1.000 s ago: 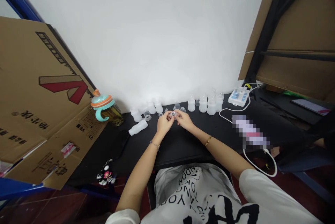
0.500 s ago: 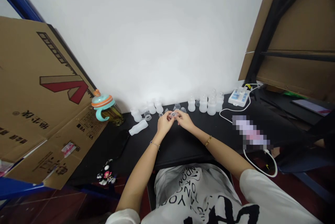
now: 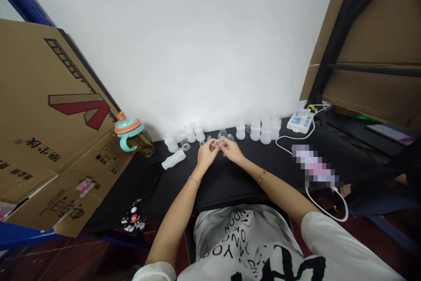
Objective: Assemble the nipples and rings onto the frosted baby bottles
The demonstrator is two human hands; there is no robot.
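Note:
My left hand [image 3: 206, 154] and my right hand [image 3: 232, 150] meet above the black table [image 3: 230, 176], fingertips pinched together on a small clear plastic piece [image 3: 217, 143]. Just behind the hands lie a few small clear caps [image 3: 222, 133]. A row of small translucent white bottles [image 3: 259, 130] stands at the back right near the wall, more of them [image 3: 194, 133] stand at the back left, and one bottle [image 3: 173, 159] lies on its side left of my left hand.
A teal and orange handled cup [image 3: 131, 133] stands at the table's left end beside a big cardboard box [image 3: 52, 127]. A white control box [image 3: 300, 120] with a white cable [image 3: 325, 204] sits at the right. A black metal rack [image 3: 338, 35] rises at right.

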